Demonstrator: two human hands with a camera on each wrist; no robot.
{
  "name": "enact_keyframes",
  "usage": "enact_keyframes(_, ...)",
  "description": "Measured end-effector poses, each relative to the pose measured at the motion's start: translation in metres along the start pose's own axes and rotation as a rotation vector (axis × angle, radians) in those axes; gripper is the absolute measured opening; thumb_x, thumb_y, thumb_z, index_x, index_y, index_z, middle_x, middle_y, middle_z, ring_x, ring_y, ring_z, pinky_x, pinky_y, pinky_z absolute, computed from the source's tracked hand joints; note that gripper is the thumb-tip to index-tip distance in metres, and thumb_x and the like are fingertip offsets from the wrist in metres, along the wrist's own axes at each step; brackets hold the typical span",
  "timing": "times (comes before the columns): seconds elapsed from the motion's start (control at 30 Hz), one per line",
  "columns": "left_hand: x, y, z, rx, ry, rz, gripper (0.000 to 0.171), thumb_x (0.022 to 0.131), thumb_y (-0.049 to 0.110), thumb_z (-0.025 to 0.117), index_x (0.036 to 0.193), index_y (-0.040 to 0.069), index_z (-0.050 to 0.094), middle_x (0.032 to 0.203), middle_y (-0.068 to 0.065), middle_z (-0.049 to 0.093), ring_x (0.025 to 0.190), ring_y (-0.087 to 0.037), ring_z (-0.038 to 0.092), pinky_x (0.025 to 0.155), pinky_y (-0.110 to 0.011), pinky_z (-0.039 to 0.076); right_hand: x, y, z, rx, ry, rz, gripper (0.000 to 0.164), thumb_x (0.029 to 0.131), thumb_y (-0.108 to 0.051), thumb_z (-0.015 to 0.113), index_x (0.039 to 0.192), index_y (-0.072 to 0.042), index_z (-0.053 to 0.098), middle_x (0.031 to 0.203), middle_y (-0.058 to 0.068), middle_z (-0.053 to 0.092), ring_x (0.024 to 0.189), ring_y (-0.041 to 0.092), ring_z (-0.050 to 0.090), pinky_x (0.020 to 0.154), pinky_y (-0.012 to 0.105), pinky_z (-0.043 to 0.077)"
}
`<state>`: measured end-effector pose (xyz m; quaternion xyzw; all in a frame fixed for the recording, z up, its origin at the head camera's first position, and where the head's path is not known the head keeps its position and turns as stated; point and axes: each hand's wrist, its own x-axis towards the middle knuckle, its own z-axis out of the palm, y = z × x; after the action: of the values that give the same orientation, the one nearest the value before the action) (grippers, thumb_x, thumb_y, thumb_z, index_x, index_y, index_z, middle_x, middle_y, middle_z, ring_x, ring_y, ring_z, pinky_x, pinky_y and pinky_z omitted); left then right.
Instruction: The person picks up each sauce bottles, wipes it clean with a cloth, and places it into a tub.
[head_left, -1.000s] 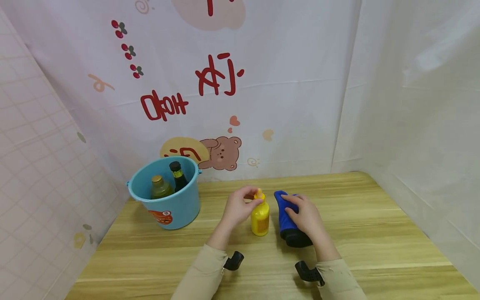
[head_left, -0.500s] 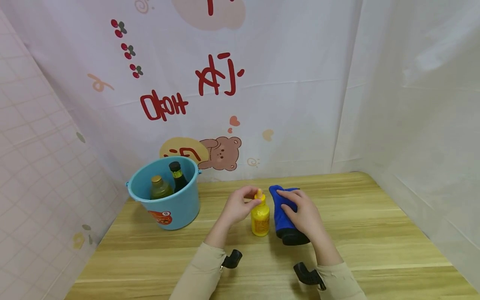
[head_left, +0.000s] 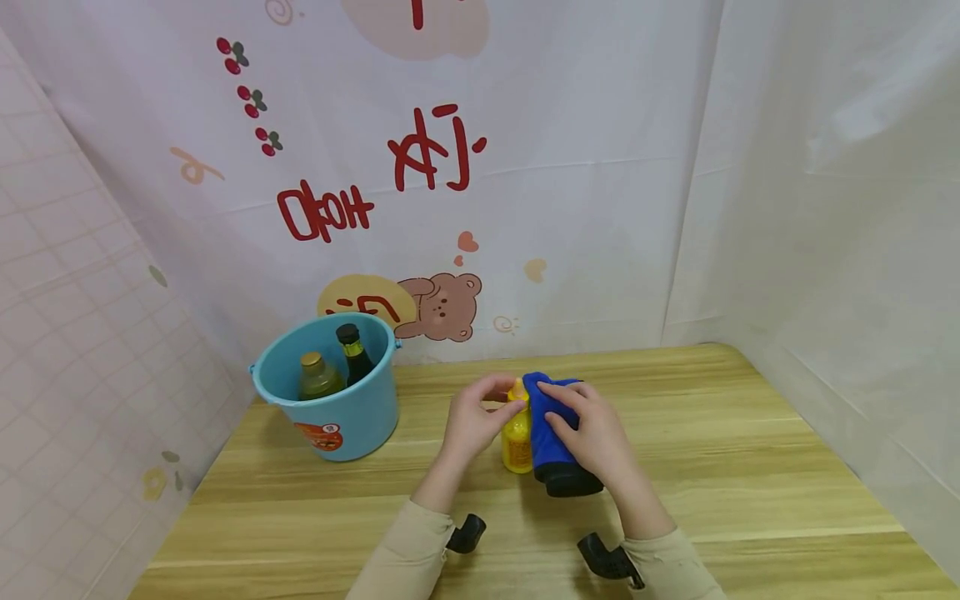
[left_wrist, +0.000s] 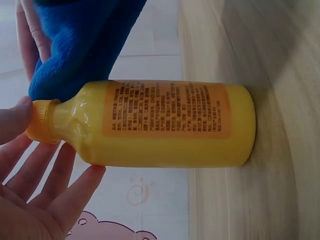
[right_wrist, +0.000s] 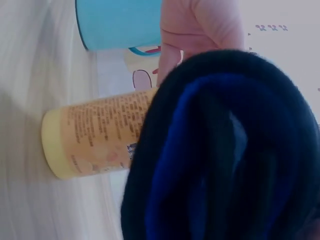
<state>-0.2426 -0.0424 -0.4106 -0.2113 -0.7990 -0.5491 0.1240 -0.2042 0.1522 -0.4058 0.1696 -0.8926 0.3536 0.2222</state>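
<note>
A yellow bottle [left_wrist: 170, 150] with a printed orange label stands upright on the table in the head view. My left hand [head_left: 477, 414] pinches its cap [left_wrist: 42, 120] between thumb and fingers. Just right of the bottle, my right hand [head_left: 594, 429] grips a folded blue cloth [head_left: 547, 429] with black edging. In the head view the cloth overlaps the bottle's right side. Its rolled, black-edged end [right_wrist: 225, 65] fills much of the right wrist view and hides part of the bottle and most of my right hand.
A light blue bucket [head_left: 375, 417] stands on the left of the wooden table [head_left: 750, 483]. Inside it are a bottle with a gold cap [head_left: 318, 377] and a dark bottle with a black cap [head_left: 356, 358]. A printed white curtain [head_left: 600, 208] hangs behind the table.
My right hand has brought the blue cloth leftward, from a gap beside the yellow bottle to against or nearly against it. My left hand stays at the bottle's cap.
</note>
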Motion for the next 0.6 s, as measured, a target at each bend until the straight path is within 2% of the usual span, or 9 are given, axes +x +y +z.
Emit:
enact_keyframes(0.23,0.0000,0.0011,0.0015,0.048,0.016,-0.007,0.020,0.088,0.019,0.078,0.106,0.012,0.074,0.105,0.000,0.071,0.091,-0.019,0.067,0.075,-0.028,0.057,-0.0009,-0.0027,0.0075,-0.051,-0.022,0.040,0.041,0.086,-0.008,0.077,0.127,-0.012,0.069,0.107,0.013,0.062,0.095,0.032,0.063,0.083,0.050,0.054)
enact_keyframes(0.4,0.0006,0.0011,0.0021,0.058,0.020,0.004,0.020,0.088,0.019,0.078,0.106,0.012,0.074,0.104,0.000,0.071,0.090,-0.019,0.067,0.076,-0.029,0.057,-0.0017,-0.0043,0.0102,-0.128,-0.025,0.018,0.040,0.085,-0.007,0.078,0.124,-0.010,0.070,0.105,0.014,0.063,0.093,0.032,0.063,0.081,0.048,0.054)
enact_keyframes(0.6,0.0010,0.0012,0.0024,0.070,0.024,0.023,0.020,0.087,0.017,0.079,0.105,0.012,0.074,0.103,0.000,0.072,0.088,-0.018,0.067,0.078,-0.036,0.058,-0.0025,-0.0065,0.0111,-0.204,-0.022,-0.015,0.039,0.083,-0.007,0.080,0.121,-0.009,0.072,0.101,0.013,0.062,0.086,0.032,0.060,0.077,0.047,0.051)
